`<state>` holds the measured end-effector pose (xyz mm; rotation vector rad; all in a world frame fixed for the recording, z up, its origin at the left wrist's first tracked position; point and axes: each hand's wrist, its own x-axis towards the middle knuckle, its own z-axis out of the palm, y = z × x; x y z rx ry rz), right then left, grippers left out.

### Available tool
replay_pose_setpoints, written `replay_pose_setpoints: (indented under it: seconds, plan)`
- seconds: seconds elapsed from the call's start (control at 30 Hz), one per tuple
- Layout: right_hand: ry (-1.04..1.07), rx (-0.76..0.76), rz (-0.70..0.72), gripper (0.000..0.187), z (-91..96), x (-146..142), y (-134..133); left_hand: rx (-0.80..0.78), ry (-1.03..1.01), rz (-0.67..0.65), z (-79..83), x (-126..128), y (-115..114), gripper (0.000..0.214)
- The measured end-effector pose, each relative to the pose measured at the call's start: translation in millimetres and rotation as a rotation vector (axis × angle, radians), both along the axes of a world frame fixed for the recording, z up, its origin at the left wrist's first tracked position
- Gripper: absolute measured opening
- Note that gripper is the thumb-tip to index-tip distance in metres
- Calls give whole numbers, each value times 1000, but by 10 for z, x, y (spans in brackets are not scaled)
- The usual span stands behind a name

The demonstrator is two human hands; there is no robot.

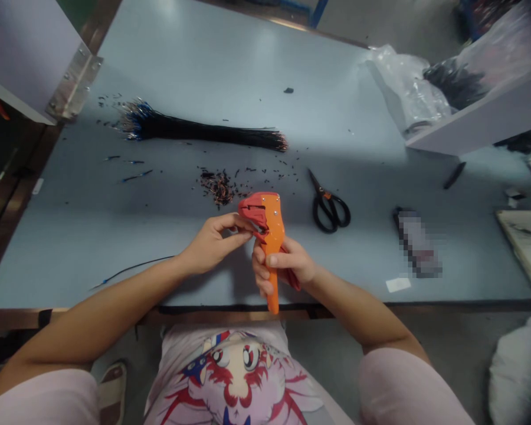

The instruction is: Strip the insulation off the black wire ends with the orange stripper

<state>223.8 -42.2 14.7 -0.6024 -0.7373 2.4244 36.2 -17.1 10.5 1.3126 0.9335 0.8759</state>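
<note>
My right hand (283, 265) is wrapped round the handles of an orange and red wire stripper (273, 227), held upright just above the table's front edge. At its red jaws, the fingertips of my left hand (221, 236) are pinched together. A black wire (133, 267) with a blue terminal end comes out from under my left forearm and lies toward the left; its other end is hidden at my left fingers and the jaws. Behind the tool lies a pile of short black and copper-coloured scraps (219, 188).
A thick bundle of black wires (212, 133) lies farther back. Black-handled scissors (330, 206) rest right of the stripper. Farther right are a blurred phone (418, 242), a white label (398, 285) and a black pen-like item (454, 176). Plastic bags (411, 82) stand at the back right.
</note>
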Motion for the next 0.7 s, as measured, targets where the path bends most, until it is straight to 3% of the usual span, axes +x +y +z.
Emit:
replay_pose_setpoints:
  seconds: [0.47,0.7]
  plan:
    - [-26,40,9,29,35,-19,-13,26,9,-34,-14,-4,3,16]
    - [-102,56,-52,32,6,-45,-18,15,13,-9,16,-2,15,18]
